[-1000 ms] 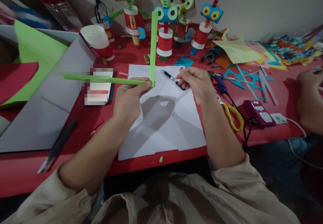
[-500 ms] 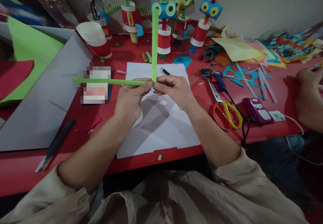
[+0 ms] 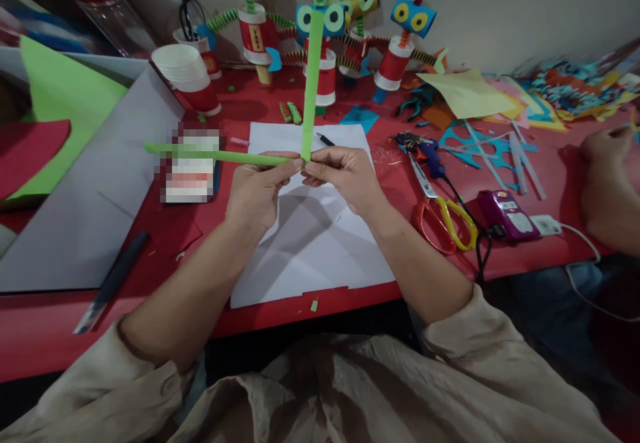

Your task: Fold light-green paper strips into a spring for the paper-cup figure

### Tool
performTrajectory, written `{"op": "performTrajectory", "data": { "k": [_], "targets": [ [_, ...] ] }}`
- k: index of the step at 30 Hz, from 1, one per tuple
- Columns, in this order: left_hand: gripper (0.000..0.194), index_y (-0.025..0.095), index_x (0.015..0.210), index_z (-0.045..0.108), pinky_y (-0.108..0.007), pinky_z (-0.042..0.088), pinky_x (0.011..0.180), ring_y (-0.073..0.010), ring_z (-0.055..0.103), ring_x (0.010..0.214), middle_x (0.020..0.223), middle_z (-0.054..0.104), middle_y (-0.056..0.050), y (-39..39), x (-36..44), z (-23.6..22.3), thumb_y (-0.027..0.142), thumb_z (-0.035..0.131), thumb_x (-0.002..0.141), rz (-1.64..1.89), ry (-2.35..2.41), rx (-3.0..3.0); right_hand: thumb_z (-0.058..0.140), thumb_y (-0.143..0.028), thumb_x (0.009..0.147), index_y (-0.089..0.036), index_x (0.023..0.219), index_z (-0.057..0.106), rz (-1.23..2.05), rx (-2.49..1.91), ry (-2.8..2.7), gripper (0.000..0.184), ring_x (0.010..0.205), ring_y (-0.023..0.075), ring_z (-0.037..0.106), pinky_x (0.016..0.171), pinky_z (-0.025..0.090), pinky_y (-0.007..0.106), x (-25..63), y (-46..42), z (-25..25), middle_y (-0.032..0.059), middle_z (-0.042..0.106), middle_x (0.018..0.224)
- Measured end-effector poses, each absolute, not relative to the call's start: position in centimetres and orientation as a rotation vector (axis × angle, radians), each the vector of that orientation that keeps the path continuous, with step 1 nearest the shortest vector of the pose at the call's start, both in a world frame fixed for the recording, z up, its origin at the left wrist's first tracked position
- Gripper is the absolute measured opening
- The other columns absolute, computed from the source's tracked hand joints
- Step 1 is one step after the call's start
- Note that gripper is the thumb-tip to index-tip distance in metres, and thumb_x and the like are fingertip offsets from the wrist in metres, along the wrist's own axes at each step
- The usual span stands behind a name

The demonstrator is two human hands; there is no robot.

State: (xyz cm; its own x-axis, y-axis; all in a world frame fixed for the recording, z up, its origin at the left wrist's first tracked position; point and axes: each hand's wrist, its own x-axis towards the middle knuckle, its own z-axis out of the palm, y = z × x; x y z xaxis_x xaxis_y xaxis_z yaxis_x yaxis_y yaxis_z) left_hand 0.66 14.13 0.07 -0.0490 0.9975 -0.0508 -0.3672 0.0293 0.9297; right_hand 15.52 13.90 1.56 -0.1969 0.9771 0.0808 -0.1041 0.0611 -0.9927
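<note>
Two green paper strips [image 3: 313, 83] meet at a corner between my fingertips, one pointing up and away, the other out to the left. My left hand [image 3: 257, 190] pinches the joined end between thumb and fingers. From the other side, my right hand [image 3: 345, 173] grips the same corner, its fingertips almost touching the left ones. The fingers partly hide the overlap. Both hands are above a white paper sheet [image 3: 320, 256], on which a black pen [image 3: 326, 139] lies just beyond the right hand.
Scissors [image 3: 445, 220], a blue glue gun [image 3: 430, 156] and a purple box with a cable [image 3: 507, 216] lie right. Stacked paper cups [image 3: 185, 76] and a white board [image 3: 95, 183] stand left. Paper-cup figures [image 3: 320, 70] line the back. Another person's hand [image 3: 607, 150] rests far right.
The upright strip now leans slightly to the right, and the other strip's left end sits a little higher. Both hands keep their pinch on the corner.
</note>
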Motion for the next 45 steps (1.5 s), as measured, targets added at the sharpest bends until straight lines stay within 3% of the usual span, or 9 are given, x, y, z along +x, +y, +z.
{"op": "performTrajectory", "data": {
  "k": [10, 22, 26, 32, 41, 45],
  "targets": [
    [0.014, 0.019, 0.066, 0.072, -0.021, 0.04, 0.056, -0.0061, 0.051, 0.057, 0.061, 0.062, 0.003, 13.7, 1.2, 1.2, 0.01, 0.078, 0.058, 1.413, 1.038, 0.693, 0.078, -0.04, 0.068, -0.023, 0.082, 0.073, 1.372, -0.925, -1.297, 0.024, 0.071, 0.0113, 0.067, 0.07, 0.057, 0.025, 15.3, 13.8, 1.9, -0.0031, 0.071, 0.077],
    [0.013, 0.019, 0.065, 0.072, -0.025, 0.039, 0.06, -0.0099, 0.051, 0.06, 0.062, 0.064, 0.002, 12.8, 1.6, 1.2, 0.018, 0.08, 0.056, 1.433, 1.042, 0.702, 0.079, -0.032, 0.066, -0.02, 0.082, 0.071, 1.407, -1.015, -1.123, 0.021, 0.066, 0.0122, 0.066, 0.066, 0.055, 0.027, 14.5, 12.8, 1.7, -0.0014, 0.07, 0.071],
    [0.018, 0.018, 0.064, 0.071, -0.024, 0.039, 0.058, -0.0088, 0.051, 0.058, 0.06, 0.062, 0.002, 12.8, 1.4, 1.8, 0.018, 0.083, 0.05, 1.35, 0.977, 0.518, 0.082, -0.026, 0.063, -0.025, 0.088, 0.072, 1.278, -0.979, -1.182, 0.027, 0.067, 0.0143, 0.064, 0.068, 0.055, 0.03, 14.2, 12.3, 1.6, -0.0024, 0.068, 0.072],
    [0.022, 0.018, 0.062, 0.071, -0.024, 0.04, 0.06, -0.0094, 0.054, 0.059, 0.062, 0.063, 0.002, 12.7, 1.2, 2.4, 0.017, 0.085, 0.046, 1.309, 0.88, 0.431, 0.075, -0.025, 0.072, -0.033, 0.096, 0.072, 1.061, -0.967, -1.321, 0.026, 0.072, 0.0189, 0.064, 0.069, 0.055, 0.035, 13.9, 11.6, 1.6, -0.0008, 0.068, 0.076],
    [0.019, 0.017, 0.065, 0.071, -0.024, 0.039, 0.06, -0.0088, 0.05, 0.059, 0.06, 0.061, 0.002, 12.3, 1.6, 2.2, 0.02, 0.084, 0.051, 1.351, 0.887, 0.557, 0.074, -0.028, 0.074, -0.024, 0.088, 0.073, 0.999, -1.062, -1.304, 0.015, 0.067, 0.0187, 0.064, 0.064, 0.054, 0.033, 14.1, 11.3, 1.9, 0.0011, 0.071, 0.073],
    [0.015, 0.016, 0.066, 0.07, -0.025, 0.044, 0.065, -0.0109, 0.057, 0.064, 0.063, 0.065, 0.0, 12.1, 2.0, 2.2, 0.018, 0.081, 0.056, 1.441, 0.869, 0.617, 0.074, -0.028, 0.075, -0.021, 0.088, 0.07, 1.096, -1.005, -1.293, 0.016, 0.07, 0.0162, 0.065, 0.066, 0.054, 0.029, 14.2, 11.6, 1.9, 0.001, 0.07, 0.075]
  ]
}}
